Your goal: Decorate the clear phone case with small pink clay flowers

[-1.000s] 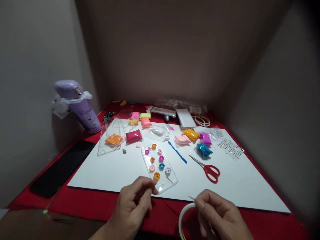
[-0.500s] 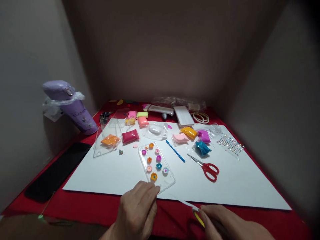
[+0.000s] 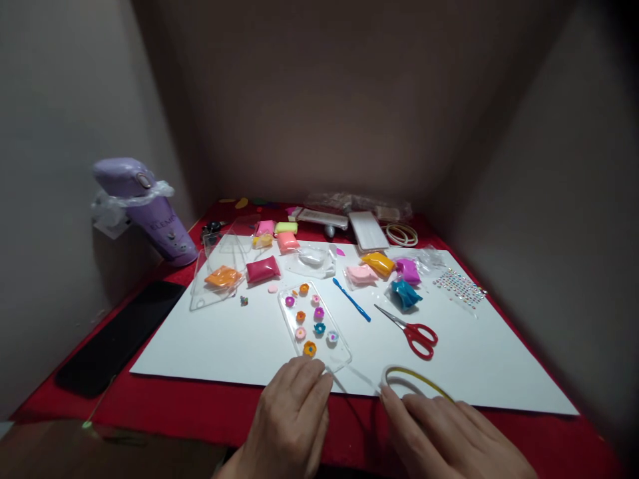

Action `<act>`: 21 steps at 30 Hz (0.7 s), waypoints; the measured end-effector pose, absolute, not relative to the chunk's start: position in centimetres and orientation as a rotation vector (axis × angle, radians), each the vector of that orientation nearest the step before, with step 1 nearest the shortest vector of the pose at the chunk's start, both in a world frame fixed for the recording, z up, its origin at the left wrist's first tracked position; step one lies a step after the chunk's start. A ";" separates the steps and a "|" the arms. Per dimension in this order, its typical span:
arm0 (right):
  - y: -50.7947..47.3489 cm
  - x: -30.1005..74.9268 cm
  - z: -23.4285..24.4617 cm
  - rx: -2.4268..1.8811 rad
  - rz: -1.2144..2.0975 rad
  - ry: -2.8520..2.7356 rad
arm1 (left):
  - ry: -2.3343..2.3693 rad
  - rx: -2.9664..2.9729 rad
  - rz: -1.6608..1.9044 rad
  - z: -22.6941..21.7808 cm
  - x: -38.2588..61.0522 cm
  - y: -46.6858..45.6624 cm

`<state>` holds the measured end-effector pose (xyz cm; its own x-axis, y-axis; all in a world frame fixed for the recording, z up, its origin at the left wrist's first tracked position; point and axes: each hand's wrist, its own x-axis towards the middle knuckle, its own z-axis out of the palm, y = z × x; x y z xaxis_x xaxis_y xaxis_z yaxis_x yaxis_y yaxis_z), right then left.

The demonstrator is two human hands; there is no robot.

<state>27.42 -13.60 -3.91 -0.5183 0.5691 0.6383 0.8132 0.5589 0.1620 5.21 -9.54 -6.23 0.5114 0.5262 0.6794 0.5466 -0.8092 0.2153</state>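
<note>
My left hand (image 3: 289, 416) is closed at the near end of a clear phone case (image 3: 342, 347), fingertips pinched together. Small clay flowers (image 3: 310, 348) in orange, pink, purple, teal and white sit on the case. In my right hand (image 3: 444, 436) is a roll of tape (image 3: 398, 368), a thin ring with a yellow inner side, gripped at its edge. A faint narrow strip of tape (image 3: 367, 380) stretches between the roll and my left fingertips. What the left fingertips pinch is mostly hidden. Red-handled scissors (image 3: 414, 332) and a blue modelling tool (image 3: 352, 301) lie beyond.
Several clay packets, such as the teal one (image 3: 405, 295) and the red one (image 3: 263, 269), lie on a white board (image 3: 200, 352). A gem sheet (image 3: 459, 287) is at right. At left are a black phone (image 3: 120, 336) and a purple tumbler (image 3: 157, 229).
My right hand has turned and lifted the tape roll, so its ring now shows over the board's edge. My left hand has shifted slightly right. The view has moved a little.
</note>
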 end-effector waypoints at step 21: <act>-11.9 29.5 -5.1 -0.868 -0.520 -2.228 | -1.089 -2.620 -1.075 -6.9 5.6 -9.8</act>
<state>29.49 -11.90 -5.10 -0.5458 0.4354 0.7159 0.7073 0.6975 0.1150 5.58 -9.82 -6.86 0.4930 0.5797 0.6487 0.6562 -0.7374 0.1603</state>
